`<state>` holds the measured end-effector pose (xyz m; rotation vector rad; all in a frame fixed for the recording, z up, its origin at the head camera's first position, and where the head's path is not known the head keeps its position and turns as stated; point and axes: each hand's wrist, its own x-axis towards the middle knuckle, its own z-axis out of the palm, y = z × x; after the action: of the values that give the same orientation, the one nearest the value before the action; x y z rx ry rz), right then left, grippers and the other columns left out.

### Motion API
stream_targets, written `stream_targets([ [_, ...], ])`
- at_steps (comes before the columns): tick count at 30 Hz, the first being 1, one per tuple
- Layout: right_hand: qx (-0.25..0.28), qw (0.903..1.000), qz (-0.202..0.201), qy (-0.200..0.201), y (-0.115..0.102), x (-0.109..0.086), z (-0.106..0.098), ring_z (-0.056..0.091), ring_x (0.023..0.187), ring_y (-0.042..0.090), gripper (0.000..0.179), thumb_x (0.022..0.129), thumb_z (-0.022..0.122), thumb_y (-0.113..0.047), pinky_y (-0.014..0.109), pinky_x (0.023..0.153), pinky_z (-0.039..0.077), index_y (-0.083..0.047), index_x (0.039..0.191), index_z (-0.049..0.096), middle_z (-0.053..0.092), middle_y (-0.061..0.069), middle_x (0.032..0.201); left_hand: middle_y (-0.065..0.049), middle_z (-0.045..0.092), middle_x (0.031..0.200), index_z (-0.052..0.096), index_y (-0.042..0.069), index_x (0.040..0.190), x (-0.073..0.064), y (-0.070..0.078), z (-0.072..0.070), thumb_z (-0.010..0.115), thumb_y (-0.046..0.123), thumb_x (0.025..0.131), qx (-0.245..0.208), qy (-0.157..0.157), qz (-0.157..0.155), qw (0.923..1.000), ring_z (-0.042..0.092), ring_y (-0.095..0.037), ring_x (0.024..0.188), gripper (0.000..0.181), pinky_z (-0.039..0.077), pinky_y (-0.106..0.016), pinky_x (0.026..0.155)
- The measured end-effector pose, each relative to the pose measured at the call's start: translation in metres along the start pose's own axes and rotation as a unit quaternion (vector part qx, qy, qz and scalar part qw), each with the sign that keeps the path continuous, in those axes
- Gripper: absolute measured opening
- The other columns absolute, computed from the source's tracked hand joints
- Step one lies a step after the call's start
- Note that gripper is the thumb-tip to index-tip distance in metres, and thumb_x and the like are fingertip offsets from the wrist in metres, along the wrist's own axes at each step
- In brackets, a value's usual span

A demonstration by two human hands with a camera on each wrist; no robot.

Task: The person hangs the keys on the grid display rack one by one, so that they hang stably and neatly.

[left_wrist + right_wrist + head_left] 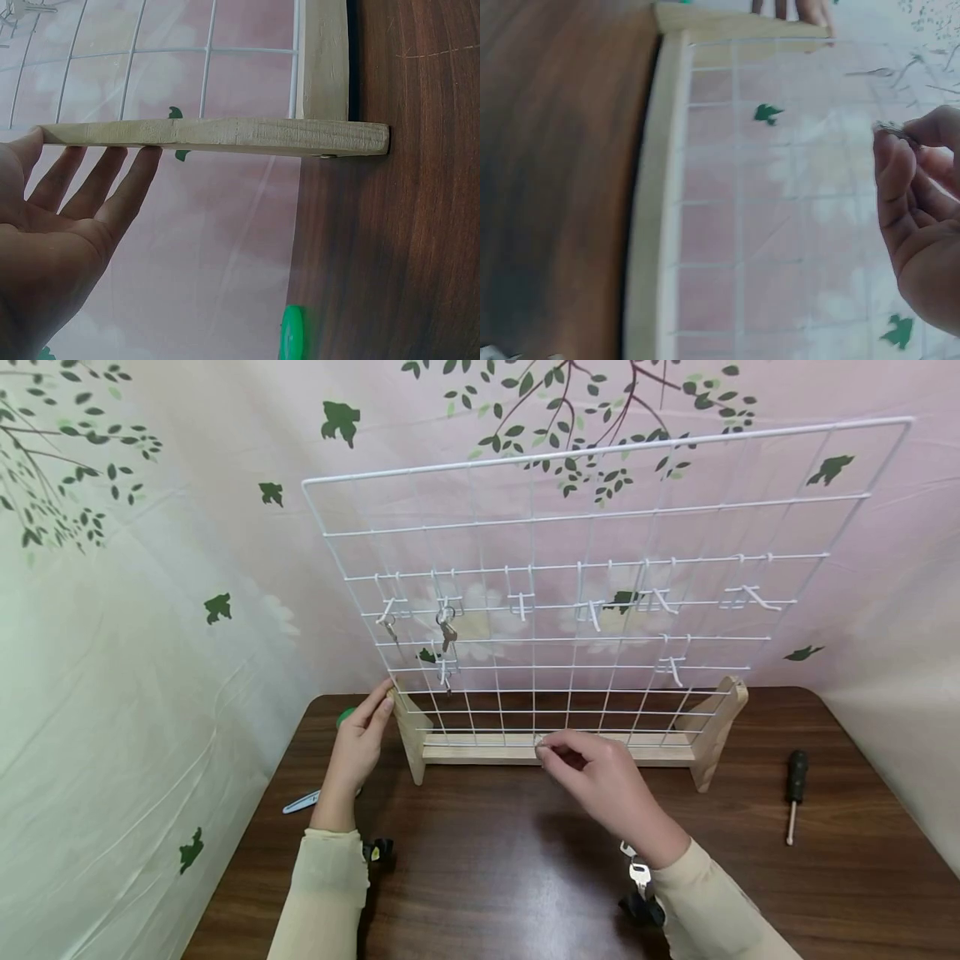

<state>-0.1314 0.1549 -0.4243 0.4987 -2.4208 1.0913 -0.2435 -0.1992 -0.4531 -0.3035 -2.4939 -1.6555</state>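
Observation:
My left hand [358, 747] grips the upper end of the wooden side leg [217, 133] of a wire grid stand, thumb and fingers at its edges. My right hand [596, 777] pinches a small metal ring [892, 129] between thumb and forefinger, just in front of the grid's lower wires; most of the ring is hidden by the fingers. The white wire grid [532, 610] leans in its wooden base [480, 752]. Several white hooks are clipped on it. A key [448, 635] hangs from a hook on the left, with other small keys on hooks close by.
Loose keys [639, 872] lie on the brown table [480, 860] near the right wrist. A screwdriver [797, 785] rests at the right. Beyond the left forearm are a pale blue tool [302, 802] and a green round object [292, 331]. Patterned cloth [247, 710] hangs behind.

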Motion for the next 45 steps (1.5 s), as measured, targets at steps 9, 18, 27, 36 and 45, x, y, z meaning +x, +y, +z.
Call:
stream_targets([
  [9, 0.066, 0.9881, -0.107, 0.088, -0.028, 0.038, -0.008, 0.057, 0.072, 0.002, 0.014, 0.096, 0.075, 0.002, 0.012, 0.064, 0.049, -0.006, 0.106, 0.079, 0.07, -0.003, 0.081, -0.001, 0.05, 0.167, 0.052, 0.031, 0.16, 0.0, -0.002, -0.001, 0.051, 0.039, 0.114, -0.012, -0.002, 0.002, 0.9999, 0.044, -0.027, 0.158, 0.046, 0.039, -0.054, 0.13],
  [18, 0.184, 0.9725, -0.1, 0.101, -0.058, 0.065, -0.024, 0.062, 0.067, 0.005, 0.015, 0.102, 0.065, 0.005, 0.017, 0.061, 0.057, 0.002, 0.113, 0.074, 0.069, 0.008, 0.088, -0.001, 0.048, 0.168, 0.05, 0.033, 0.161, 0.0, 0.0, 0.0, 0.05, 0.043, 0.114, -0.005, -0.008, 0.007, 0.9999, 0.044, -0.028, 0.157, 0.048, 0.04, -0.055, 0.128],
  [27, 0.259, 0.9616, -0.011, 0.089, -0.072, 0.08, -0.031, 0.063, 0.054, 0.018, 0.017, 0.11, 0.059, -0.01, 0.03, 0.045, 0.05, -0.005, 0.121, 0.07, 0.061, 0.008, 0.077, -0.002, 0.048, 0.168, 0.05, 0.034, 0.161, 0.001, 0.001, -0.001, 0.05, 0.044, 0.114, 0.001, -0.008, 0.007, 0.9999, 0.044, -0.029, 0.158, 0.048, 0.04, -0.056, 0.128],
  [36, 0.281, 0.9561, 0.029, 0.08, -0.067, 0.089, -0.029, 0.063, 0.054, 0.02, 0.019, 0.112, 0.057, -0.018, 0.031, 0.046, 0.052, -0.005, 0.122, 0.067, 0.06, 0.005, 0.075, -0.002, 0.048, 0.168, 0.05, 0.032, 0.161, 0.001, 0.0, -0.001, 0.051, 0.044, 0.114, 0.0, -0.009, 0.01, 0.9999, 0.044, -0.028, 0.158, 0.049, 0.04, -0.055, 0.128],
  [45, 0.284, 0.9544, 0.05, 0.076, -0.061, 0.096, -0.025, 0.064, 0.055, 0.017, 0.02, 0.112, 0.059, -0.019, 0.03, 0.045, 0.051, -0.004, 0.122, 0.066, 0.061, 0.003, 0.077, -0.003, 0.049, 0.168, 0.051, 0.032, 0.161, 0.001, -0.001, -0.001, 0.05, 0.042, 0.114, 0.003, -0.005, 0.013, 0.9999, 0.045, -0.029, 0.157, 0.048, 0.041, -0.056, 0.128],
])
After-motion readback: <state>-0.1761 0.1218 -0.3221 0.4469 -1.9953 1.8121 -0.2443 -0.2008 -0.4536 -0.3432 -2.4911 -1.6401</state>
